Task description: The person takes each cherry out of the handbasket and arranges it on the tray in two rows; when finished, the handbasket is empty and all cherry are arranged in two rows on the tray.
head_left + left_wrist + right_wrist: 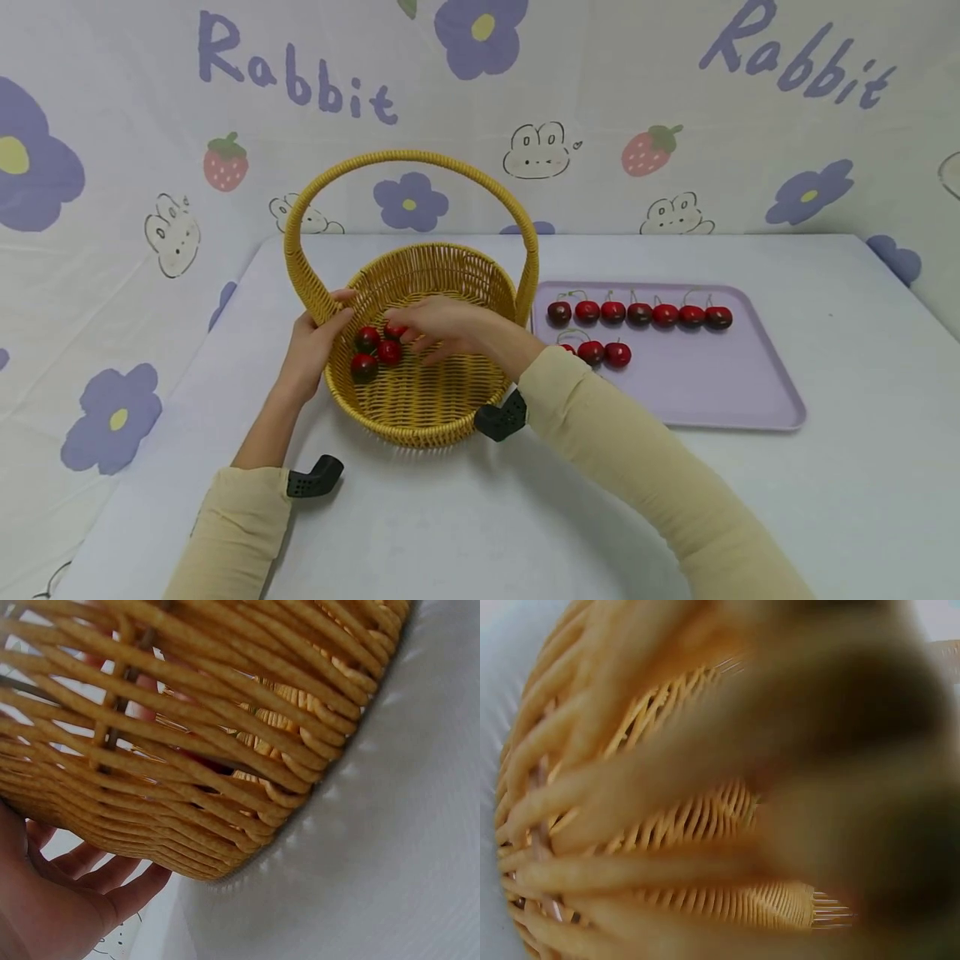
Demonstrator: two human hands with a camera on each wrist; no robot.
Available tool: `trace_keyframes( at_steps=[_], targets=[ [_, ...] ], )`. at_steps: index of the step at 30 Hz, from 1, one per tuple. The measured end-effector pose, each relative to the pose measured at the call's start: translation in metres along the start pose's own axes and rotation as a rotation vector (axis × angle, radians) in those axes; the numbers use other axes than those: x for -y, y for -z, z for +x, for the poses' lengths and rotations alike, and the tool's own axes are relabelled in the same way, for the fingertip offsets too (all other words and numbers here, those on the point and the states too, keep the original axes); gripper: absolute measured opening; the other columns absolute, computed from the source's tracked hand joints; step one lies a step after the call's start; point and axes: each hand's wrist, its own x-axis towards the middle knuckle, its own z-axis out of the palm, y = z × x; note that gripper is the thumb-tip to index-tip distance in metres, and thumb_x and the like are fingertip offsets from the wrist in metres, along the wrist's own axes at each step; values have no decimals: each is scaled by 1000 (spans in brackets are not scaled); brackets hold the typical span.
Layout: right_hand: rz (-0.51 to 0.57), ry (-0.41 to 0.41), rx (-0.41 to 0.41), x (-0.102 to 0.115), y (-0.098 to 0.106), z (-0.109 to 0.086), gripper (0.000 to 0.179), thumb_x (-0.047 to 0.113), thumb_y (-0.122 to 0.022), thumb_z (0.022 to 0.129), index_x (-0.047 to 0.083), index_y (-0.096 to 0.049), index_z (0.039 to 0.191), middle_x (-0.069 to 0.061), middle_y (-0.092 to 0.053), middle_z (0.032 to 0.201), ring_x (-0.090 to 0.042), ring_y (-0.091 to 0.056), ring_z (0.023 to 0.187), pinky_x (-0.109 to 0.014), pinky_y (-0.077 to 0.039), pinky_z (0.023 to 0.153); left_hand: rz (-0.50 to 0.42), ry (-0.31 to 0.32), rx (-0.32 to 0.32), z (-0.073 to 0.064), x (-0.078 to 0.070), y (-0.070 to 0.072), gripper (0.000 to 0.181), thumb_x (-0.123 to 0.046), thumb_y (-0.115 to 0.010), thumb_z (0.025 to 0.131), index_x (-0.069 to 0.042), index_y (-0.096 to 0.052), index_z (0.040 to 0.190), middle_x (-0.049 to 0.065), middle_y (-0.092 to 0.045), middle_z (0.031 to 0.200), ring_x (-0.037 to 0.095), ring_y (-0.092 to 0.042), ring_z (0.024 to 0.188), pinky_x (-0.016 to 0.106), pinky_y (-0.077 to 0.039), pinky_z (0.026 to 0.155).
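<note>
A round yellow wicker basket (420,435) with a tall arched handle stands on the table. My left hand (309,350) grips its left side by the foot of the handle; in the left wrist view the fingers (139,889) lie along the outside of the weave. My right hand (442,325) reaches inside over the right rim, fingertips right at a red cherry (395,331) that they partly cover. I cannot tell whether they pinch it. More dark red cherries (364,367) lie beside it at the basket's left. Blurred wicker (705,825) fills the right wrist view.
Right of the basket lies a lilac tray (712,383) with several cherries (639,314) in a back row and a shorter row (617,355) in front, partly behind the right sleeve (630,450). A printed cloth (585,67) hangs behind the white table (420,533).
</note>
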Motion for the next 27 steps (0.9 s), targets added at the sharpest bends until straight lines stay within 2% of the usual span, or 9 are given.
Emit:
trace_keyframes(
  at_steps=[8,13,18,23,27],
  targets=[
    [80,-48,70,1,-8,4,52,36,-45,101,2,-43,142,-18,-43,138,-37,-43,126,-46,-42,96,13,-3,3,0,1,1,42,-21,-46,101,-2,-45,139,15,-42,141,25,-41,124,41,-29,104],
    [70,-59,110,0,-17,5,50,33,-46,101,2,-43,141,-17,-44,132,-40,-46,122,-48,-42,95,13,-4,0,0,0,0,42,-21,-46,101,-2,-46,138,14,-42,141,23,-41,123,41,-29,103],
    [34,-69,140,-2,-24,4,47,27,-50,101,1,-45,139,-16,-47,127,-41,-52,114,-47,-47,89,6,-7,7,-1,1,1,42,-21,-46,101,-2,-45,138,15,-41,142,27,-40,126,44,-29,104],
    [27,-71,190,-3,-30,4,48,26,-51,100,2,-42,140,-17,-46,131,-39,-57,107,-45,-49,85,-1,-16,12,0,2,1,42,-21,-46,101,-1,-45,138,16,-41,142,29,-40,127,45,-29,104],
    [-14,-65,218,-5,-35,6,47,25,-51,100,3,-43,140,-14,-48,129,-36,-56,109,-43,-50,85,-8,-22,14,1,2,1,41,-20,-46,101,0,-45,138,16,-41,142,28,-40,126,44,-29,104]
  ],
)
